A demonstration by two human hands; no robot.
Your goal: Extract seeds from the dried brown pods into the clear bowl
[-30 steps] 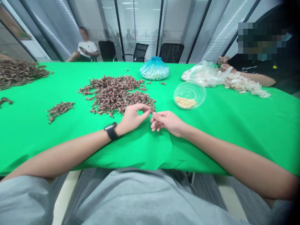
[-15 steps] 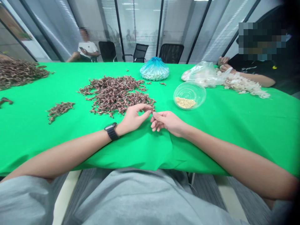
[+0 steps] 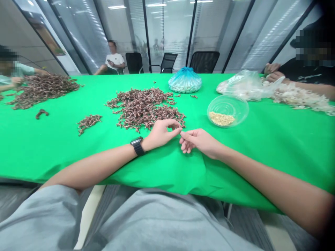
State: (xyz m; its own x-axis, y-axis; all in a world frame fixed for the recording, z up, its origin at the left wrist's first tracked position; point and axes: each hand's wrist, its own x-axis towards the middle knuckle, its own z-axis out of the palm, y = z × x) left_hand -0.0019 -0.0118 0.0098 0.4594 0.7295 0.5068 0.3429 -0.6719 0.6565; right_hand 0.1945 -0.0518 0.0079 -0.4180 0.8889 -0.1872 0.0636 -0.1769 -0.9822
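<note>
left hand [image 3: 160,134] rests low over the green cloth-covered table [image 3: 274,157], mid-way along the near side, black watch [image 3: 138,146] on its wrist. thumb and index fingertips [image 3: 178,130] curve into a pinch, other fingers loosely bent. right hand [image 3: 199,142] lies just beside it, thumb and index fingertips [image 3: 182,134] drawn together and nearly meeting the left's, other fingers loosely curled. neither hand is clenched. whether either pinch grips a tiny piece: cannot tell at this size.

heap of dried brown sprigs [image 3: 143,108] sits mid-table, its near edge just beyond the left fingers. small clump of the same [image 3: 89,124] lies to its left. larger heap [image 3: 43,91] near the left edge, lone curved brown piece [image 3: 41,113] just in front of it.

toward the far edge, tied blue plastic bag [image 3: 185,81] of pale items. right of the hands, clear round plastic bowl [image 3: 227,111] with pale yellow grains [image 3: 222,119] inside. beyond it, clear bag [image 3: 243,86] of white material, loose white flakes [image 3: 298,98] spread toward the right edge, co-worker's hands [image 3: 272,72] behind them. another co-worker's hand [image 3: 17,80] at the far left corner.
</note>
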